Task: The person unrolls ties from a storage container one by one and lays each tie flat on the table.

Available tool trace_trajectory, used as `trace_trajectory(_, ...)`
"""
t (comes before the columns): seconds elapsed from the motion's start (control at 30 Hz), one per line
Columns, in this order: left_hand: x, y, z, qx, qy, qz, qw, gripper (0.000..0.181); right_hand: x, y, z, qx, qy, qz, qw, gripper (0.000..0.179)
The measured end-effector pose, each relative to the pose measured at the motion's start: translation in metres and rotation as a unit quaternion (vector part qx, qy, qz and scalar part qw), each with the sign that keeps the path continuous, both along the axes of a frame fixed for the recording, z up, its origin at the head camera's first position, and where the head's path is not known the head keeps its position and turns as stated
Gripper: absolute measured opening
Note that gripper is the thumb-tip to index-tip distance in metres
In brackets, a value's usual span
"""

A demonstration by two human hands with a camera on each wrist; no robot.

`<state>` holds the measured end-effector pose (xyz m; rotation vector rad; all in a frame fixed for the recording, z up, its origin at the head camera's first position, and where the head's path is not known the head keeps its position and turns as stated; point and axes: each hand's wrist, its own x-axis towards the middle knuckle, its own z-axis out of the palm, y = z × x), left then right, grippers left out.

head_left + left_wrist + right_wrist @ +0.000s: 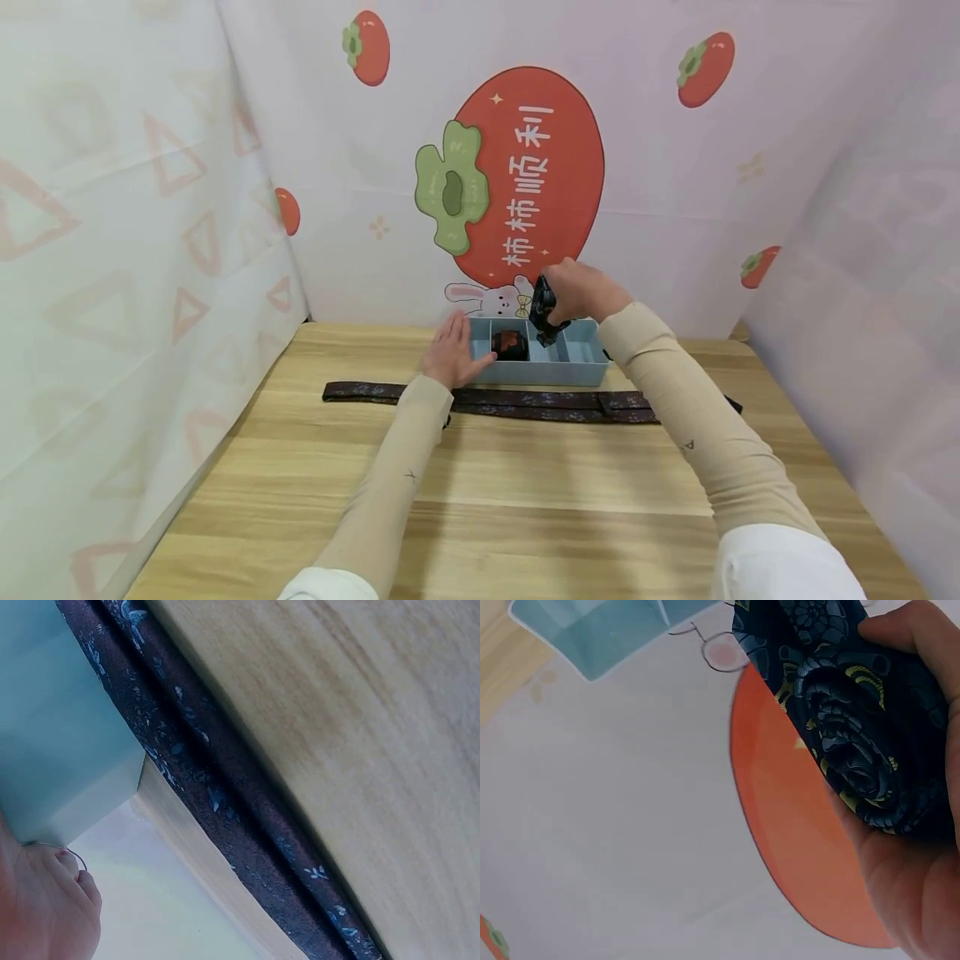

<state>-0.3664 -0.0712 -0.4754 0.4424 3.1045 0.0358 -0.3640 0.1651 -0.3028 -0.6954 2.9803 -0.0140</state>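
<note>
At left, see a flat tie, then the left hand, fingers straight, against the blue box. Inside, find one dark roll. Farther right, see a rolled tie over the box, gripped by the right hand. Looks like packing; next, maybe lower it into a slot.

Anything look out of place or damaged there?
Only the backdrop looks odd: its lettering runs sideways. No spills or visible damage: the unrolled tie lies in front of the box, and the right hand holds a rolled tie above it.
</note>
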Motion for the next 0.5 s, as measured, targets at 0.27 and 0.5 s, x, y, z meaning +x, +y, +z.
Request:
trace_trajectory(0.27, 0.000, -0.005, -0.002, 0.009, 0.007, -0.008, 0.9999, 0.103, 0.027, -0.002, 0.032, -0.040, -0.003, 0.001, 0.9992, 0.085)
trace_trajectory(0.5, -0.003, -0.004, -0.003, 0.004, -0.003, -0.019, 0.9998, 0.104, 0.061, 0.001, 0.042, -0.082, -0.013, 0.002, 0.9966, 0.105)
